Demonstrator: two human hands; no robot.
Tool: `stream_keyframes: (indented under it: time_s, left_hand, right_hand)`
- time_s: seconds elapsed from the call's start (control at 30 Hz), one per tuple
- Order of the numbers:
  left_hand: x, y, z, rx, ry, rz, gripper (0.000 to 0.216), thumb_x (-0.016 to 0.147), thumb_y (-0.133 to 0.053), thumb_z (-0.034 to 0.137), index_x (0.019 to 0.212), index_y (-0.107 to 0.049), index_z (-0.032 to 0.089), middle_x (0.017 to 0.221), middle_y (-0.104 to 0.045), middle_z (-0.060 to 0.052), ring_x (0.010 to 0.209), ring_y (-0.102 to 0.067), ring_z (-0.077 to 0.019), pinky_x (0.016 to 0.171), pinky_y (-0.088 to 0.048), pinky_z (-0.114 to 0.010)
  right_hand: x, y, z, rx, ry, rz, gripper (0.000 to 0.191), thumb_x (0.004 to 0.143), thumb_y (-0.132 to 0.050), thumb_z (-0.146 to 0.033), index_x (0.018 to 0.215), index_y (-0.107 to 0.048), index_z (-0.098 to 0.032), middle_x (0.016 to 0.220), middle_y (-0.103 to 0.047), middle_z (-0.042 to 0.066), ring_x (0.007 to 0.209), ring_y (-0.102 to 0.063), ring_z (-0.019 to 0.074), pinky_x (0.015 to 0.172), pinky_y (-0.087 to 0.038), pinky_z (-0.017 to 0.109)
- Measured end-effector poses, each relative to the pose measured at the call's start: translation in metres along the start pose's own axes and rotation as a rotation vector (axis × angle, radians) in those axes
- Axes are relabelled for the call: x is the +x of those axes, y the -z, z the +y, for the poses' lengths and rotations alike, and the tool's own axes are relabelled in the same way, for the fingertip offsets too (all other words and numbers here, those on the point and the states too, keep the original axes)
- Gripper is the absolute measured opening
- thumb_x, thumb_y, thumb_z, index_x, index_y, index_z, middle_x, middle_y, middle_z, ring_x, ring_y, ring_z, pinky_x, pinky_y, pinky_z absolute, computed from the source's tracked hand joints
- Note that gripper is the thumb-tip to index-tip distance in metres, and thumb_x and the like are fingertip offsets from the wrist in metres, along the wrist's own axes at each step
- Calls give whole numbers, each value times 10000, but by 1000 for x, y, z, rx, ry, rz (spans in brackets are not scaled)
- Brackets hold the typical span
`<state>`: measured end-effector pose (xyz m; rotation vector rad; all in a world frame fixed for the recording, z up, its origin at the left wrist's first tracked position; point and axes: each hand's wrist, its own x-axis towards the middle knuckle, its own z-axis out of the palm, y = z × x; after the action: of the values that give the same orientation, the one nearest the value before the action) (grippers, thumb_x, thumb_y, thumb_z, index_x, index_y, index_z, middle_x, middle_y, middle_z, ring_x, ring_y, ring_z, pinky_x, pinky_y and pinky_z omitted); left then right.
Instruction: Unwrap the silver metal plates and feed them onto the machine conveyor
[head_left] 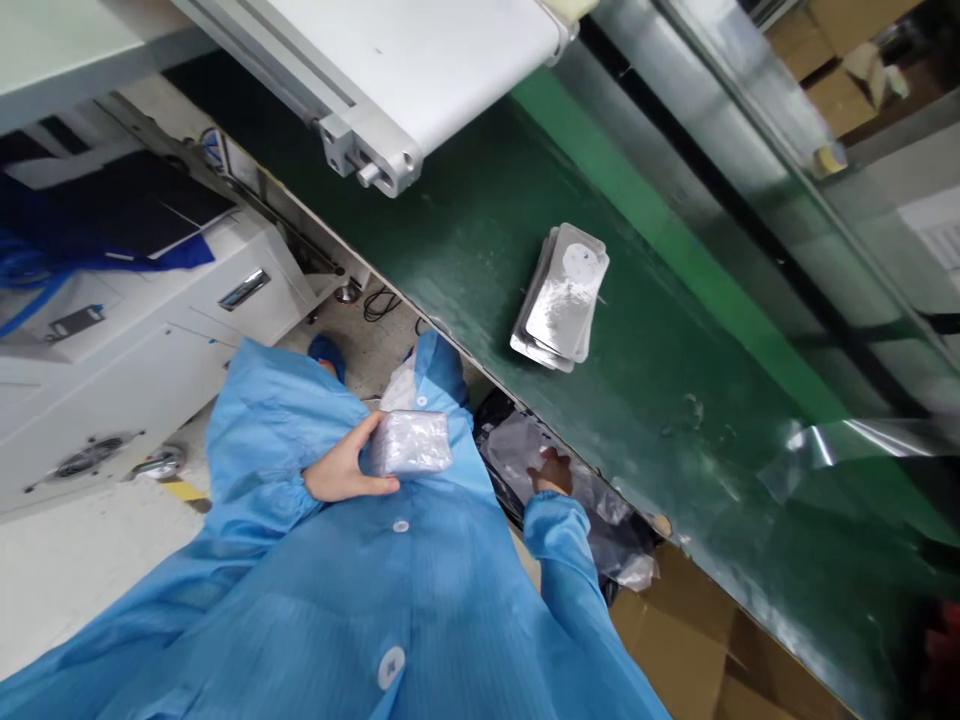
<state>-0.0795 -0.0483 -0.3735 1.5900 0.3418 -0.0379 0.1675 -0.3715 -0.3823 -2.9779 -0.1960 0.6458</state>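
My left hand [343, 468] is closed around a stack of clear plastic trays [414, 442], held against the front of my blue smock [375, 560]. My right hand [553, 470] reaches down into a dark plastic bag [525, 450] below the edge of the green conveyor belt; its fingers are hidden in the bag. A second small stack of clear blister trays [561, 300] lies on the green belt [675, 400], well clear of both hands.
A white conveyor end [390, 70] overhangs the belt at the top. A white machine cabinet [150, 330] stands at the left. Cardboard boxes [690, 640] sit under the belt at the lower right. A loose clear film [847, 450] lies on the belt's right side.
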Motion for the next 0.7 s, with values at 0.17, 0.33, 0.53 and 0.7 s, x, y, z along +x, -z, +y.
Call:
stream_keyframes:
  time_s: [0.17, 0.33, 0.53, 0.7]
  left_hand:
    - [-1, 4, 7, 25, -11, 8, 970, 673, -826, 556, 1441, -383, 163, 1416, -555, -158, 1328, -526, -356, 1165, -402, -492]
    - [-4, 5, 13, 72, -43, 21, 910, 685, -816, 521, 1408, -404, 153, 1366, -574, -147, 1275, -554, -344, 1120, -438, -479]
    - [-8, 3, 16, 88, -104, -9, 888, 667, -824, 540, 1377, -438, 171, 1345, -580, -144, 1250, -563, -350, 1098, -449, -498]
    - [-26, -7, 21, 54, -97, -14, 973, 655, -844, 555, 1434, -396, 181, 1400, -544, -165, 1296, -531, -369, 1129, -414, -562]
  right_hand:
    - [-11, 21, 2, -106, -38, 42, 469, 902, -591, -426, 1103, -662, -9, 1043, -636, 294, 953, -669, 362, 705, -471, 450]
    - [-65, 66, -33, -58, 317, 67, 273, 913, -618, -383, 1017, -696, -143, 926, -689, 202, 877, -685, 351, 786, -515, 485]
    - [-119, 77, -158, 397, 1034, -1, 242, 985, -570, -312, 1191, -687, -262, 1104, -694, 92, 1034, -655, 246, 919, -543, 408]
    - [-122, 61, -186, 282, 1057, 13, 254, 927, -680, -381, 1135, -718, -242, 1053, -694, 86, 979, -660, 249, 882, -570, 395]
